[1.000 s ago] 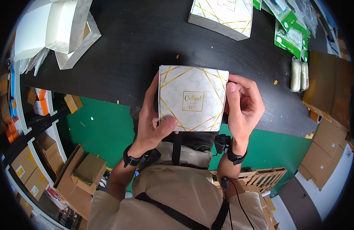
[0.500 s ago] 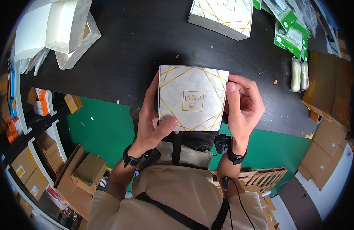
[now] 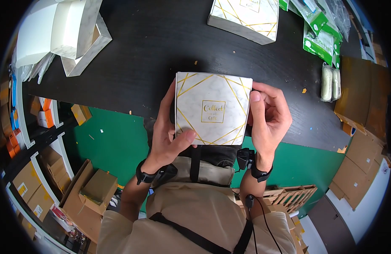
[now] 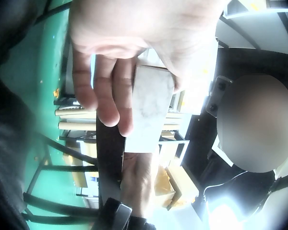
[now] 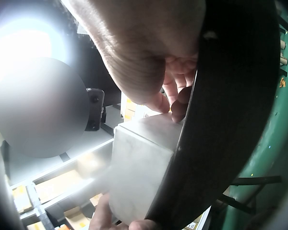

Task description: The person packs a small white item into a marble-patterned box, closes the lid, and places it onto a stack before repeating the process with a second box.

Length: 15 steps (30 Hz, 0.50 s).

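A closed white marbled gift box (image 3: 212, 91) with gold lines and gold lettering lies at the table's near edge, lid up. My left hand (image 3: 165, 139) grips its left side, thumb over the near left part of the lid and fingers along the side wall. At the right side, my right hand (image 3: 271, 118) has its thumb and curled fingers against the box near the far right corner. The right wrist view shows fingertips touching the marbled side wall (image 5: 139, 172) of the box. In the left wrist view, several left fingers (image 4: 108, 98) extend beside the box.
Another marbled box (image 3: 246, 19) stands at the far side of the dark table (image 3: 153, 55). Open marbled boxes (image 3: 72, 38) sit at far left. Green-and-white packets (image 3: 318, 46) and two wrapped pale rolls (image 3: 330, 82) lie at right, near a cardboard box (image 3: 360, 89).
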{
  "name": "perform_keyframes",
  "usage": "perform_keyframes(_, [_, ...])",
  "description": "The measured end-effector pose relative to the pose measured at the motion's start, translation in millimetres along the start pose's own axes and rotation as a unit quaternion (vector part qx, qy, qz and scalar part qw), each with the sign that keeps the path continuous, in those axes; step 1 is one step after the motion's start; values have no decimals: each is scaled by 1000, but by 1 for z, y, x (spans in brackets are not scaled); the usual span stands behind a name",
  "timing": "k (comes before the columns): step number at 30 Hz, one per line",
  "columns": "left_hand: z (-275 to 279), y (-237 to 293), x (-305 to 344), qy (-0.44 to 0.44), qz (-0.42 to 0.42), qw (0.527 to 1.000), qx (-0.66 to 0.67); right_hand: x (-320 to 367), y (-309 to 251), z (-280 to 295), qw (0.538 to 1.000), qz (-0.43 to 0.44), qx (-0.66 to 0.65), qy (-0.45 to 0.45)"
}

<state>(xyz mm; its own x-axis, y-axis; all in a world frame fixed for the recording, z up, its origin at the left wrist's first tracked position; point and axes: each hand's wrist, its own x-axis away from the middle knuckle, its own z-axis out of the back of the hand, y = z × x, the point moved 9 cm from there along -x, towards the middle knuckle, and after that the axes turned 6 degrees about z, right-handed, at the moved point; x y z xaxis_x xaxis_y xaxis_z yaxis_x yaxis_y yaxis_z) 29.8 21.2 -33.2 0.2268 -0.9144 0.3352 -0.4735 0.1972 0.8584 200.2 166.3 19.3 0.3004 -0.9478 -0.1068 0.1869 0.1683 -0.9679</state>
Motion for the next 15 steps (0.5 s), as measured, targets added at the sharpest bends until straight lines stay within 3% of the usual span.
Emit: perform_keyframes(15, [-1,1,0,5,7,1000,-4,0,-1,0,1000,1,-2,1])
